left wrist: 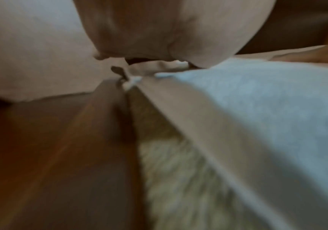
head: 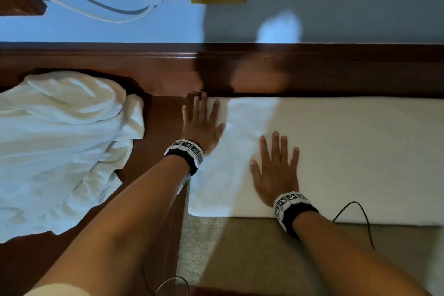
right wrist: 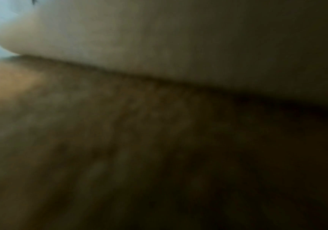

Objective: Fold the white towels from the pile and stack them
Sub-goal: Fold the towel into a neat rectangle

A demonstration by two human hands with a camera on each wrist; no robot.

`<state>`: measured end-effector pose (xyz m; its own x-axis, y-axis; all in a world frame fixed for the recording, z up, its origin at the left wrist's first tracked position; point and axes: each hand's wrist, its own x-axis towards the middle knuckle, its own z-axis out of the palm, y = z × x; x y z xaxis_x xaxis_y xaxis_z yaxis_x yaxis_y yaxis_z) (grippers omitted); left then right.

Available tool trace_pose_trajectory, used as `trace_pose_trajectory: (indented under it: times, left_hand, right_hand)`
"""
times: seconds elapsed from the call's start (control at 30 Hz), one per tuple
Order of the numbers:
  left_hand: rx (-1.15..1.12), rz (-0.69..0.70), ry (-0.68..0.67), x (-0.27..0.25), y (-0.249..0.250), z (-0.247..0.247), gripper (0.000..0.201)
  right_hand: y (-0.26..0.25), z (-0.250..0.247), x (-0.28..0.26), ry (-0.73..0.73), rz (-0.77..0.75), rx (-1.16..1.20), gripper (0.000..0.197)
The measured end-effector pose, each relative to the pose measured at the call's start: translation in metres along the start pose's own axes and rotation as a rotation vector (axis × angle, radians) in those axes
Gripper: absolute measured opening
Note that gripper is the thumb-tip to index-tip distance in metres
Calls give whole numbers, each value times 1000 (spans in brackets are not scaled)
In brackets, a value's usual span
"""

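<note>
Your left hand (head: pixel 201 125) and right hand (head: pixel 276 168) lie flat, fingers (head: pixel 275 144) spread straight, on the folded white towel (head: pixel 348 151); the towel pile (head: pixel 60 146) sits left on the counter (head: pixel 156 175).

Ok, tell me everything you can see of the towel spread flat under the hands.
The flat towel is white, soft-looking terry cloth, laid out as a long smooth rectangle running off the picture's right edge. Its far edge lies along the dark wooden ledge; its near edge ends above the beige carpet. The left hand rests flat on its left end, the right hand flat nearer the front. A bluish light patch crosses the left part.
</note>
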<state>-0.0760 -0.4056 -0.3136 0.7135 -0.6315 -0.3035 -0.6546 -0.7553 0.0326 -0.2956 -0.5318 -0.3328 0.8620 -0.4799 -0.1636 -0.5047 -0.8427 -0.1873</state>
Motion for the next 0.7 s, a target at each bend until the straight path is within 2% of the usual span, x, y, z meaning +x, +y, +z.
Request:
trace_pose_trajectory:
  times: [0.07,0.13,0.33,0.47,0.6,0.7]
  left_hand:
    - [6,164,-16,6,13,2,68]
    - [-26,192,-59,14,16,7,68]
    - [-101,-31,-81,19,-3,-6,71]
    - [-208,-171,52,-40,10,-12,70]
    - [-455,-454,-56,-110,32,-10,71]
    - [-590,-622,-117,-133,41,0,74]
  right_hand:
    - [0,0,0,3,5,4,69]
    - [1,1,0,2,8,4,69]
    - [2,1,0,-10,7,7,69]
    - [2,1,0,-11,10,-6,69]
    - [2,1,2,-11,6,-12,69]
    - [2,1,0,-14,9,-13,69]
